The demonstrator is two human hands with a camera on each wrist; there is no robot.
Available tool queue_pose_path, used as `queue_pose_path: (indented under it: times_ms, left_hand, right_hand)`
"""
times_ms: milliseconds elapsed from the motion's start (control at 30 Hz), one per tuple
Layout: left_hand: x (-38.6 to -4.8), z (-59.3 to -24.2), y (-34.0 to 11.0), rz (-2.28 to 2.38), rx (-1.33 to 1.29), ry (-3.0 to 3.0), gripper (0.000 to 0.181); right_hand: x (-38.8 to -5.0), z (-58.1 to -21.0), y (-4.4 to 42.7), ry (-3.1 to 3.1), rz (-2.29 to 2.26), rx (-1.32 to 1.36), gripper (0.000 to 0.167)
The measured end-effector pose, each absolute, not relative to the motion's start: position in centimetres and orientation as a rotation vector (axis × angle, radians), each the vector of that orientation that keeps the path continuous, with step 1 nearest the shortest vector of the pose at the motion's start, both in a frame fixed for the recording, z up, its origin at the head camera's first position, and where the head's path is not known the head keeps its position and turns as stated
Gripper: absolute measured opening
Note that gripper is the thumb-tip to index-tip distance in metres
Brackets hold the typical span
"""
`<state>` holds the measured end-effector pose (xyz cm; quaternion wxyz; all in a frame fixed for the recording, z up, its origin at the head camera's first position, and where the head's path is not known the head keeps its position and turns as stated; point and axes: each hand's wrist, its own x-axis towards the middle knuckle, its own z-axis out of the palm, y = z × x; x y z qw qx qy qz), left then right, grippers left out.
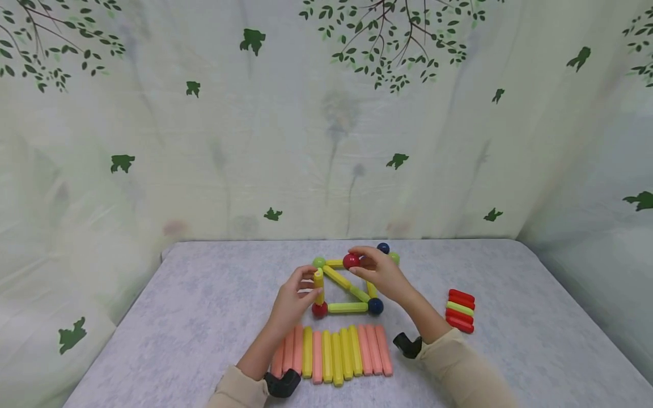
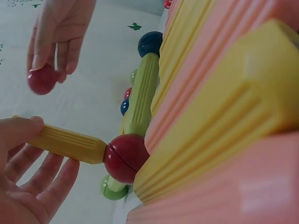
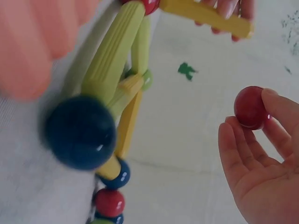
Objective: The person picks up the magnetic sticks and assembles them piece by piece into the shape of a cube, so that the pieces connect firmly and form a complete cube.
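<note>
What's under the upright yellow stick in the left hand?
A red ball, touching the lower end of the stick. The bit of table beneath the ball is hidden.

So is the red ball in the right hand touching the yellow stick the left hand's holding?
No, the left wrist view shows a gap between the red ball and the ridged yellow stick.

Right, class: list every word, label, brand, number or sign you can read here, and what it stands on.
None can be read.
Rods, balls: no lettering visible.
Backdrop: leaves, no words seen.
Two far balls, left wrist view: pale spots, too small to make out.
</note>
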<state>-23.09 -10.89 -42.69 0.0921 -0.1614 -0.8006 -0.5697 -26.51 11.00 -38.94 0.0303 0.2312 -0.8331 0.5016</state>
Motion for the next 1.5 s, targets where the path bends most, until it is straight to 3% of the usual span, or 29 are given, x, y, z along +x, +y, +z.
queue_pose_path:
  times_ms: [267,467,700,1033,1500]
  left_hand:
    - [-22.7,-41.5,-10.6,-1.741,-0.488,-2.343,0.048]
    - [-21.9,-40.0,-10.3,-1.717,-0.536,-2.3,0.052]
    - [-23.5,-42.0,-10.6,-1.711,-0.552,-2.255,0.051]
    - [-23.6,-42.0,-10.7,-1.676,-0.488,-2.303,0.044]
    - [-23.7,-42.2,-10.7,-1.665,-0.469,-2.332,0.048]
  right_hand:
    - [-24.0,-35.5,7.6,-2.461,1.623,0.88,0.038]
    - [-25.0,-37.0,6.1,-2.456,1.576,0.98,0.034]
    - [-25.6,-38.1,6.2,-2.504,1.572,0.999,0.036]
    - [-23.5,-38.2,10.9,-2.662,1.509,1.018,0.043]
    - [-20.2,-43.6,17.4,-3.128,1.418,1.182,0.024]
